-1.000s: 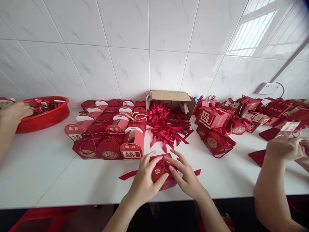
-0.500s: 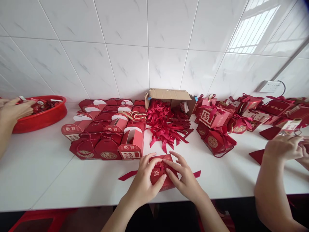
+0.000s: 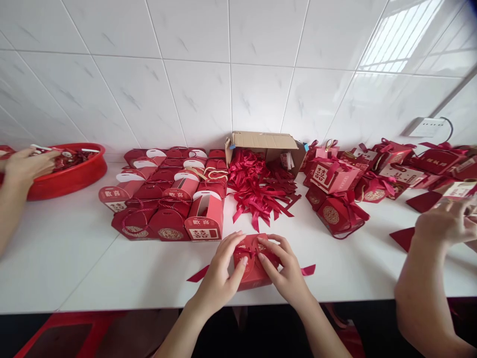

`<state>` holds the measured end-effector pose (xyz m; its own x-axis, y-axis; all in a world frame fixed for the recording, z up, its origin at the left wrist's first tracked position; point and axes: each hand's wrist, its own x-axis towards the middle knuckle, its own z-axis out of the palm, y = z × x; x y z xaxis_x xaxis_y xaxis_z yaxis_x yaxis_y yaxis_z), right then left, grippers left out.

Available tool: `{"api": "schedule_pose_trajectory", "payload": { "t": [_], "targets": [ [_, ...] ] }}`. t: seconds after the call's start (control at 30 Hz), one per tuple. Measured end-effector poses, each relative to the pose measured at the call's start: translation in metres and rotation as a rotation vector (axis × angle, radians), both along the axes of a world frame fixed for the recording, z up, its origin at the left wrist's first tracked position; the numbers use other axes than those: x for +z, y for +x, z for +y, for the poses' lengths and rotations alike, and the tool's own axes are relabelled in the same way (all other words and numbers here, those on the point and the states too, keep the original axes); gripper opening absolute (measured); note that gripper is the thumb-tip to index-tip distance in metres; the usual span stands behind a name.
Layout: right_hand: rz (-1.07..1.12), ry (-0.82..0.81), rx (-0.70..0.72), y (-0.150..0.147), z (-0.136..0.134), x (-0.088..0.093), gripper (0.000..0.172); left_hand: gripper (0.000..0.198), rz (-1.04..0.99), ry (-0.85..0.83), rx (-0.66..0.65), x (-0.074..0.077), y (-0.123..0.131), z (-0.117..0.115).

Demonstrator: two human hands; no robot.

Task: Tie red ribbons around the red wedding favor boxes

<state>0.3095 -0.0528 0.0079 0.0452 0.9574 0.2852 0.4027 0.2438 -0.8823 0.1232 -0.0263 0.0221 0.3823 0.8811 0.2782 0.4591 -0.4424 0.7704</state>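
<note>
A small red gift box [image 3: 257,274] lies near the table's front edge, its rounded top flaps folded together. My left hand [image 3: 220,273] is wrapped round the box's left side, thumb against the top. From the right, my right hand [image 3: 286,264] grips the box, its thumb and fingers on a flap near the middle. A dark red ribbon [image 3: 199,274] runs across the box; one end sticks out past each hand, and a short piece shows at the middle of the top.
Packed rows of red boxes [image 3: 167,219] stand at the left. Behind is an open cardboard box [image 3: 264,139] spilling red ribbons [image 3: 257,199]. Ribboned boxes [image 3: 337,214] are piled right. Another person's hand is over a red basin [image 3: 70,186]; another person's arm [image 3: 425,288] is at right.
My fingers have shifted: the left thumb and right fingers are farther apart, showing more of the box top. The top flaps look pressed flatter. The view has moved slightly.
</note>
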Motion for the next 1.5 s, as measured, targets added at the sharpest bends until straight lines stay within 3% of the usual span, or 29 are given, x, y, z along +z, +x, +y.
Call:
{"api": "schedule_pose_trajectory", "payload": {
  "t": [0.27, 0.43, 0.57, 0.67, 0.9, 1.2, 1.5],
  "targets": [
    [-0.010, -0.015, -0.033, -0.003, -0.002, -0.002, 0.037, 0.049, -0.059, -0.122, 0.023, 0.002, 0.000, -0.001],
    [0.132, -0.077, -0.078, 0.000, -0.001, -0.002, 0.044, 0.060, -0.123, -0.150, 0.119, -0.003, -0.002, 0.001],
    [0.188, -0.189, -0.002, 0.011, 0.002, 0.003, 0.035, 0.057, -0.043, -0.196, 0.212, -0.004, -0.007, 0.005],
    [0.147, -0.235, 0.037, 0.019, 0.005, 0.006, 0.040, 0.049, 0.001, -0.245, 0.236, 0.002, -0.010, 0.007],
    [0.130, -0.333, 0.141, 0.030, 0.013, 0.005, 0.045, 0.027, -0.087, -0.430, 0.007, 0.020, -0.010, 0.007],
    [0.337, -0.409, 0.202, 0.039, 0.019, 0.003, 0.046, 0.043, -0.243, -0.470, -0.008, 0.007, -0.013, 0.013],
    [0.260, -0.404, 0.166, 0.050, 0.019, 0.003, 0.046, 0.043, -0.254, -0.535, -0.018, 0.008, -0.017, 0.021]
  ]
}}
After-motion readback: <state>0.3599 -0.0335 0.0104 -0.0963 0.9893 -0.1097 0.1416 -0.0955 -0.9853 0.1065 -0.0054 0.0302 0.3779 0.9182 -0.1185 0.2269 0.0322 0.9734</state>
